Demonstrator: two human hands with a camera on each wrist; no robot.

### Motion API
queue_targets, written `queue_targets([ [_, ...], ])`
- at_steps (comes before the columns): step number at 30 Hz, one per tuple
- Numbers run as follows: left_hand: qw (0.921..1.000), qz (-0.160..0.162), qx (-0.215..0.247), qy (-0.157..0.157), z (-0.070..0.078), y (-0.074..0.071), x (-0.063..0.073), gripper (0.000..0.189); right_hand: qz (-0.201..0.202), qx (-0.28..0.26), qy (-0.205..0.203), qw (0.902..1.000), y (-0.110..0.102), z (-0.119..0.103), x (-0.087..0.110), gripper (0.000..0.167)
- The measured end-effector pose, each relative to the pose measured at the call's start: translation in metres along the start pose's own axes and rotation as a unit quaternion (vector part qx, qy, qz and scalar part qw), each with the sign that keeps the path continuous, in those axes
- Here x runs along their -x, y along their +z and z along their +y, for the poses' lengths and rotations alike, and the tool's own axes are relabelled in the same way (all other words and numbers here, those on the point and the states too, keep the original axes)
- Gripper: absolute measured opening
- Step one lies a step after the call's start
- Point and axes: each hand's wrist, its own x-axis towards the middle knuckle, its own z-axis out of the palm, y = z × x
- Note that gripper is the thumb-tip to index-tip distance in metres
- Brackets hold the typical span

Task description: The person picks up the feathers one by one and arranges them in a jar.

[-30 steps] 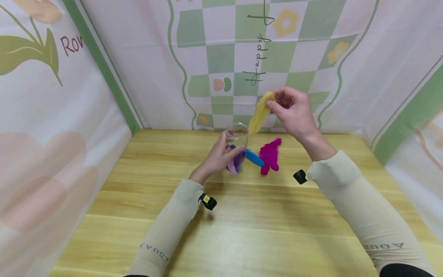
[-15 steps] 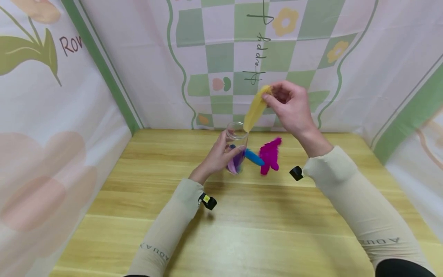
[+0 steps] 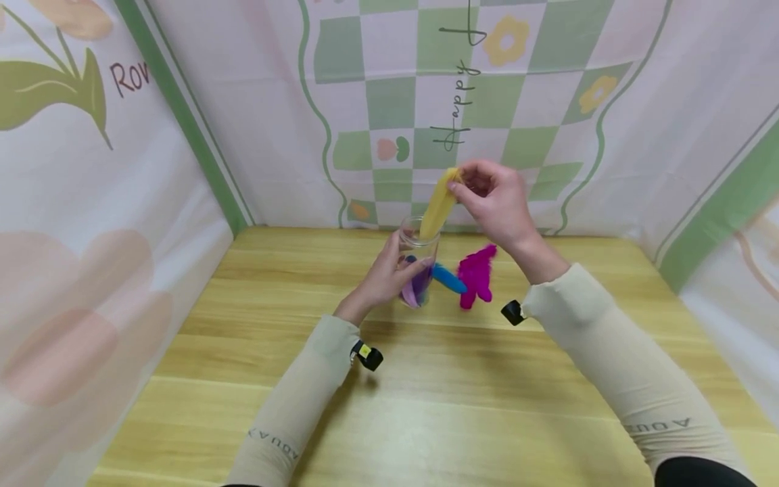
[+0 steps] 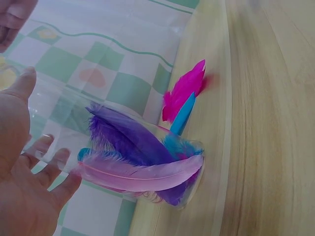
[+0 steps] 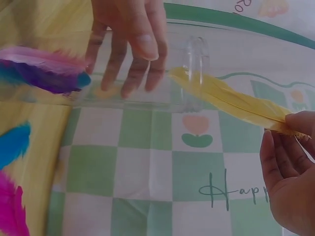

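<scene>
Person wears beige sleeves (image 3: 608,352) w/ dk lettering (image 3: 275,444), blk L-wrist cam (image 3: 372,359) w/ yellow tag (image 3: 364,350), blk R-wrist cam (image 3: 513,312), blk material (image 3: 700,472) at near ends.

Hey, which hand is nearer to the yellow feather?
Right. The right hand pinches the yellow feather at its upper end; the left hand is farther, gripping the clear jar below the feather's tip.

Your left grip (image 3: 385,274) is round the jar (image 3: 418,251), with packed feathers (image 4: 130,140) low inside. Your right grip (image 3: 496,203) is above, to its right; the held feather (image 3: 439,203) dips into its mouth. Rightward on the bench (image 3: 438,392) lie a loose feather (image 3: 450,279), then a feather pile (image 3: 477,276).
</scene>
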Motion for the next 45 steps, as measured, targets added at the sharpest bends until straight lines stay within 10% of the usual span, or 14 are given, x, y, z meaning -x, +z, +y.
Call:
queue_targets([
  [45,1.0000,-0.007,-0.001,-0.001,0.000,0.000,0.000,0.059,-0.092,0.091,0.021,0.9915,0.028,0.029,0.016,0.016],
])
